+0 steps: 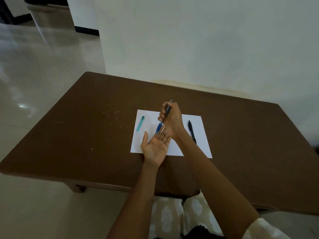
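Right grip (172, 119) pinches the blue pen (158, 127); long axis tilted, tip down on the spread left grip (155, 147), above the paper (137, 144).

Matt brown table (72, 135) (speckled), smooth white paper (193, 144), glossy floor (34, 75).

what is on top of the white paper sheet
A teal plastic pen cap lies near its left edge, a black pen near its right. The left hand and right hand, gripping a blue pen, cover the middle; anything beneath is hidden.
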